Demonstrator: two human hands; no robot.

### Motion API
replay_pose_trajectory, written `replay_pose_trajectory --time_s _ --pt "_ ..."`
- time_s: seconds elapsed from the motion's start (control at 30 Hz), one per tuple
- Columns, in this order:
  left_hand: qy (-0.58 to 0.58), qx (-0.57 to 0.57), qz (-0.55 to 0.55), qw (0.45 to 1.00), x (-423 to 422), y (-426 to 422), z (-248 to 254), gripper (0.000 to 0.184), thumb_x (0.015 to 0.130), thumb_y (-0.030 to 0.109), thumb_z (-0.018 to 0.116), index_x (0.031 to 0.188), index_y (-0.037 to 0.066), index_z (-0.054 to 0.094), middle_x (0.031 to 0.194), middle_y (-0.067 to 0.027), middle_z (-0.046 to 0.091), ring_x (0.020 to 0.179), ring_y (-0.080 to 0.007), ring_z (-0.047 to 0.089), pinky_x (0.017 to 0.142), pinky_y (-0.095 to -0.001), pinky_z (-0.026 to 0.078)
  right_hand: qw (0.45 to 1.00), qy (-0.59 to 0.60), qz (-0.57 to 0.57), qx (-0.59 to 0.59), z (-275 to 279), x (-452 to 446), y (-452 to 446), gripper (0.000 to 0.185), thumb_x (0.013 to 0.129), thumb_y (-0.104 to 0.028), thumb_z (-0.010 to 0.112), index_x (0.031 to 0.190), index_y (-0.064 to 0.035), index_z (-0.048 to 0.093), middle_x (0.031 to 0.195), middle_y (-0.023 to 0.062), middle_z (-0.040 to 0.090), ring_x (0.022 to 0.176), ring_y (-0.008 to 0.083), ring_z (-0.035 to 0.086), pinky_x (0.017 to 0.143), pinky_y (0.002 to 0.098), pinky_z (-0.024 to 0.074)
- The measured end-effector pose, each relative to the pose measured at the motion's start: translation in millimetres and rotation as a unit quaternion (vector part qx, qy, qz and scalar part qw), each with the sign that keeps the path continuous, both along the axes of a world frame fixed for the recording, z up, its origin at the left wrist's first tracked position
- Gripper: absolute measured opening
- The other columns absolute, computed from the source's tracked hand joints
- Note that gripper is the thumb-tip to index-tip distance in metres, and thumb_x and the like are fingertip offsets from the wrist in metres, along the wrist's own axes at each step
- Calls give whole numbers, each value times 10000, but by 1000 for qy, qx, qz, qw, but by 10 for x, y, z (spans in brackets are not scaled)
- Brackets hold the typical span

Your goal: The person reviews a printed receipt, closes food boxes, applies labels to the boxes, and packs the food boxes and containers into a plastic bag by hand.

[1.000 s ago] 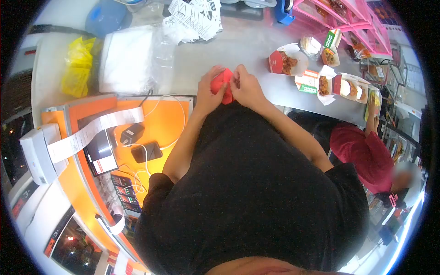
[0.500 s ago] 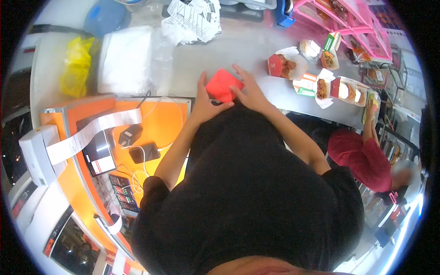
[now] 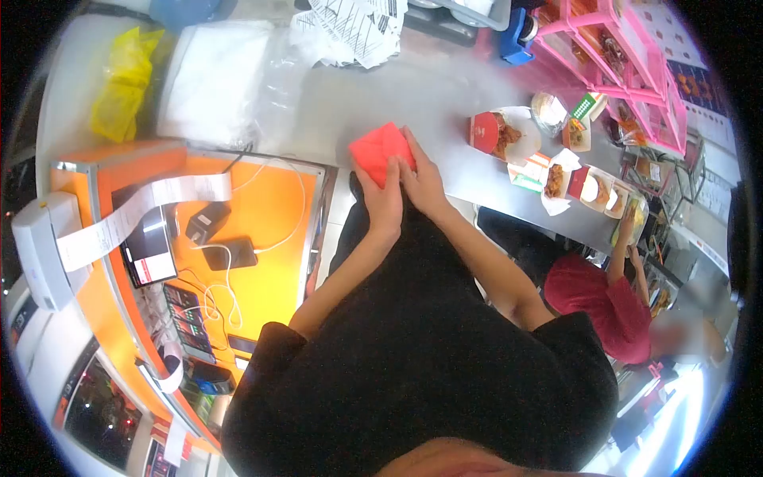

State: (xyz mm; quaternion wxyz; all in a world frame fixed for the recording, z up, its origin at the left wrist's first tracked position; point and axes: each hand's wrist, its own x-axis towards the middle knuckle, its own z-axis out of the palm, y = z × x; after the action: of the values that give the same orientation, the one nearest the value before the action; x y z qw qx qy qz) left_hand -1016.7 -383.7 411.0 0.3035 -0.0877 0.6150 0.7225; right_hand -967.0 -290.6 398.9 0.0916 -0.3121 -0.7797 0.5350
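A red folded-paper box (image 3: 380,147), its creased flaps facing me, is held between both hands just above the near edge of the steel counter. My left hand (image 3: 381,200) grips its lower side, with the thumb pressed on the front. On the right side, my right hand (image 3: 421,176) wraps its fingers around the edge, its thumb close to the left one. The far side of the box and some fingertips are hidden.
Food boxes with fried pieces (image 3: 506,137) stand to the right on the counter (image 3: 429,87). A pink rack (image 3: 612,71) is behind them. White bags (image 3: 214,79) lie left. A phone (image 3: 230,253) and cables rest on an orange desk. A person in a maroon shirt (image 3: 596,298) works at right.
My hands have come closer together and closed around the red box, the left thumb now on its front. The box has turned slightly, and the whole view has shifted.
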Motion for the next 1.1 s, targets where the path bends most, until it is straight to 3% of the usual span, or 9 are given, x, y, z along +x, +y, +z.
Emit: replay_pose_trajectory --time_s 0.07,0.27,0.37,0.57,0.67,0.87,1.0,1.1 --pt "11 -25 0 1000 43 -54 -162 724 1096 250 656 1662 18 270 1570 -151 495 1425 -232 502 1204 -391 405 1000 9 -11 11 -31 -13 -41 677 1050 -232 626 1640 -18 375 1569 277 535 1427 448 550 1167 468 456" --pt "11 29 -8 999 33 -89 -94 548 1113 293 627 1544 10 442 1439 -116 581 1333 -227 561 1150 -380 440 998 -11 -55 -18 -23 19 -131 689 1049 -283 649 1630 -11 394 1558 298 536 1418 442 564 1154 468 468" --pt "-38 115 12 993 -2 -110 -101 565 1130 280 591 1590 9 406 1508 -134 552 1381 -237 539 1155 -377 439 997 9 -72 29 -18 -46 -190 708 1046 -316 660 1629 -11 398 1554 299 541 1410 436 574 1147 463 474" --pt "-1 8 56 998 117 12 -237 636 1149 317 539 1660 3 327 1600 -182 509 1456 -260 504 1173 -373 425 995 17 -92 30 -86 -68 -237 749 1040 -347 668 1630 15 381 1556 300 538 1400 436 581 1147 457 474" --pt "67 -26 33 997 108 -12 -344 597 1154 352 533 1625 10 399 1513 -142 573 1335 -234 586 1108 -375 491 992 27 -107 62 -131 -75 -260 756 1045 -418 661 1626 -6 407 1514 296 583 1352 420 631 1096 443 507" --pt "122 -116 34 985 69 -37 97 509 1140 357 556 1453 -39 612 1342 -179 705 1198 -224 657 1045 -372 511 993 17 -102 64 -175 -75 -273 724 1045 -383 662 1618 -13 420 1468 296 614 1301 432 655 1076 450 520" --pt "113 -136 51 983 -19 -70 -11 429 1137 320 565 1288 -51 719 1153 -160 778 1027 -227 724 898 -376 565 993 35 -109 39 -25 -154 -351 706 1032 -316 669 1595 25 414 1532 310 543 1402 466 551 1184 484 439" --pt "94 -95 68 989 -87 -55 -217 444 1141 333 554 1294 -53 711 1151 -146 773 1041 -222 718 900 -371 566 991 44 -121 48 -73 -217 -360 708 1038 -307 655 1605 23 390 1557 313 513 1439 466 510 1211 492 405"
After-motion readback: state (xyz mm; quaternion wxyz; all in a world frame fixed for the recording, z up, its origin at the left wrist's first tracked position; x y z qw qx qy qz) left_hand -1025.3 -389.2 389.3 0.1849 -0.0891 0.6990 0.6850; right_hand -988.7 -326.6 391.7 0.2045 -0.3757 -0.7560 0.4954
